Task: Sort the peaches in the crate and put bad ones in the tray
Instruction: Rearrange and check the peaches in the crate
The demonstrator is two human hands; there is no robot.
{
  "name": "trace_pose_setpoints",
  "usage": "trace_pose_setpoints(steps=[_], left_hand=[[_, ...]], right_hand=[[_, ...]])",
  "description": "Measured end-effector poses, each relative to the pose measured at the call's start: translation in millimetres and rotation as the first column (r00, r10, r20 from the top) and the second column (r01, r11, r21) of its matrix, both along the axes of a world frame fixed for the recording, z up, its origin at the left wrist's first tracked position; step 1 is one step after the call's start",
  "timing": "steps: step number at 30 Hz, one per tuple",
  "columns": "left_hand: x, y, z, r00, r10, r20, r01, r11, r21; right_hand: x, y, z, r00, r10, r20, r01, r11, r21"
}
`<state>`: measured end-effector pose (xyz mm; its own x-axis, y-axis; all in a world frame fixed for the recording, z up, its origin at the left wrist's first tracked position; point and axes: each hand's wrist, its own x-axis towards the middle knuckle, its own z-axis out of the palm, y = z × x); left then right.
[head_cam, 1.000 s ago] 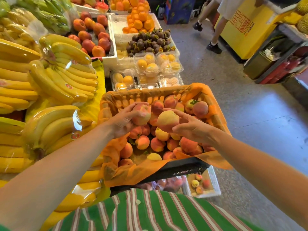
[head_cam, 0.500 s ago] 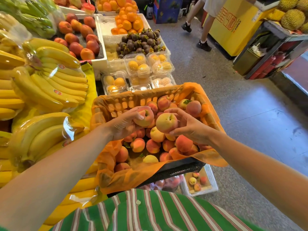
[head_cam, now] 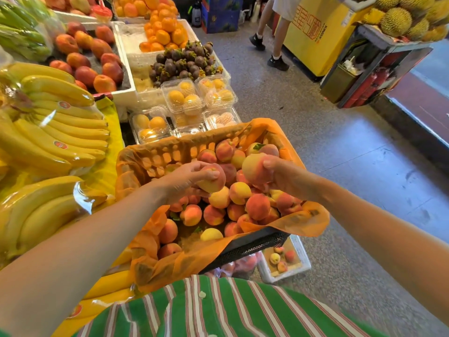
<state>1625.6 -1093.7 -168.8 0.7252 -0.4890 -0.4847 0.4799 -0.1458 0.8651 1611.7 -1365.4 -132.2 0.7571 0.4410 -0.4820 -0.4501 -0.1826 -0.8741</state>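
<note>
A black mesh crate (head_cam: pixel 255 245) lined with orange plastic holds several peaches (head_cam: pixel 239 207). My left hand (head_cam: pixel 184 180) is closed around one peach (head_cam: pixel 215 183) just above the pile at the crate's left-middle. My right hand (head_cam: pixel 284 176) grips a second, paler peach (head_cam: pixel 254 167) above the pile's right side. Both held peaches hang close together, apart from each other. Down on the floor to the lower right of the crate, a white foam tray (head_cam: pixel 300 254) contains three small peaches.
Banana bunches (head_cam: pixel 56 127) fill the stall to the left. Clear plastic boxes of fruit (head_cam: pixel 184 103), mangosteens (head_cam: pixel 182 62) and oranges sit beyond the crate. A person's legs (head_cam: pixel 274 37) stand on the grey floor at the back. Durians (head_cam: pixel 408 18) are piled at the upper right.
Both hands have turned their peaches. The right hand's peach has moved to the right and slightly away from the left hand's peach. The camera view has shifted.
</note>
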Motion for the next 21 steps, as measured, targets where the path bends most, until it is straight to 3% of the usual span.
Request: trace_pose_setpoints(steps=[3,7,14,19,21], left_hand=[[2.5,-11.5,-2.3,0.997,-0.060,0.054,0.053,0.992,0.119],[4.8,-26.8,-6.3,0.988,-0.129,0.080,0.111,0.974,0.198],[14.3,-40.0,-13.6,0.964,-0.143,0.223,0.076,0.956,0.282],[27.0,-60.6,-20.1,0.880,-0.185,0.436,-0.014,0.910,0.415],[32.9,-71.3,-23.7,0.817,-0.234,0.527,-0.050,0.881,0.470]], right_hand=[[-3.6,-24.0,19.0,0.984,0.136,0.115,-0.089,0.936,-0.341],[-6.3,-42.5,25.6,0.883,0.449,0.135,-0.234,0.672,-0.703],[4.5,-58.9,7.6,0.849,0.424,0.315,0.010,0.584,-0.812],[12.6,-62.6,-4.8,0.751,0.607,0.262,0.012,0.383,-0.924],[14.7,-64.0,-9.9,0.730,0.630,0.266,0.019,0.371,-0.928]])
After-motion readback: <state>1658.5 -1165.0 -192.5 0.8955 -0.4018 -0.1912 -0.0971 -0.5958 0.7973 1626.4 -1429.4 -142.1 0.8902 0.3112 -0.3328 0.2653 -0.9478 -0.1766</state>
